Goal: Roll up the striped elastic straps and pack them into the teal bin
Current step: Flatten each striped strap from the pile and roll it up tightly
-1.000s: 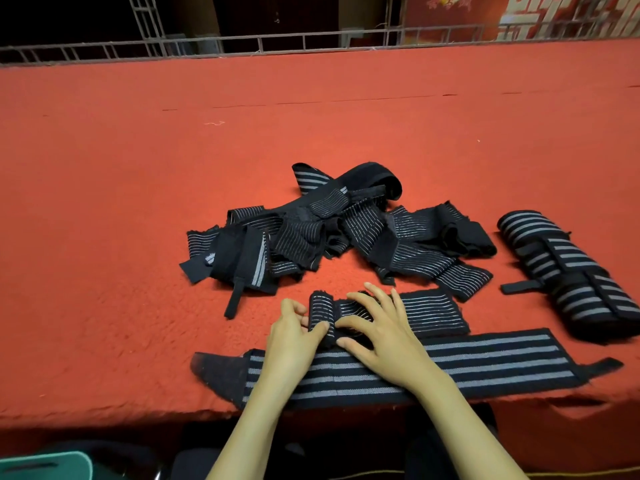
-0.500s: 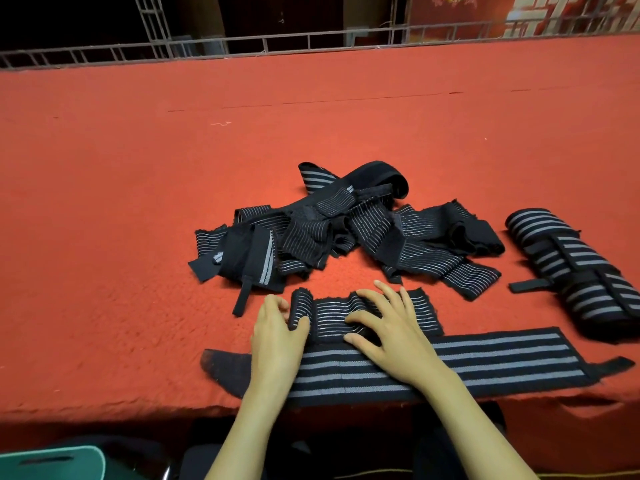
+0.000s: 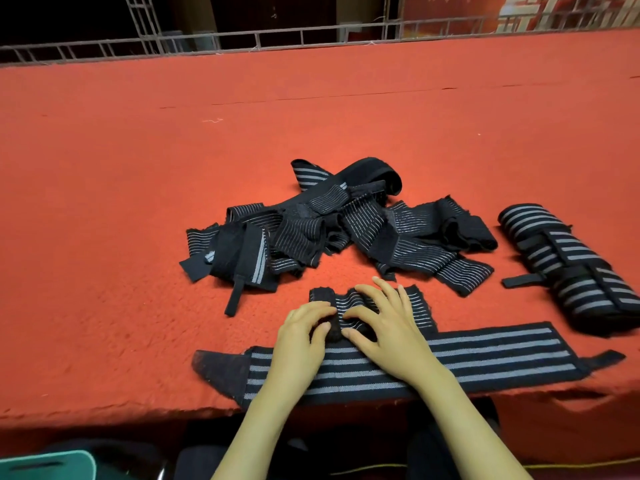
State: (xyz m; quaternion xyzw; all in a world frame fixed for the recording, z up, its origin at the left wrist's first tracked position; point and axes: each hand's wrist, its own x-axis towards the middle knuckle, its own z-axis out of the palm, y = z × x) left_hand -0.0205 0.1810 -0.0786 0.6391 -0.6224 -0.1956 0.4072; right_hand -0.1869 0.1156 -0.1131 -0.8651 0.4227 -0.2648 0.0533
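A thin-striped black elastic strap (image 3: 417,308) lies near the table's front, its left end wound into a small roll (image 3: 323,295). My left hand (image 3: 301,337) grips the roll's near end with thumb and fingers. My right hand (image 3: 388,329) arches over the roll, fingers on top and thumb at its front. A wide-striped strap (image 3: 491,358) lies flat under both wrists along the table edge. Behind is a tangled pile of straps (image 3: 329,230). A corner of the teal bin (image 3: 48,464) shows at the bottom left, below the table.
Rolled wide-striped straps (image 3: 571,265) lie at the right, one tab sticking out to the left. The red felt table (image 3: 138,202) stretches far back to a metal railing (image 3: 242,39). The table's front edge runs just under my forearms.
The roll has grown thicker and the strap's flat tail on the right has got shorter. Both hands stay on the roll, fingers shifted over it.
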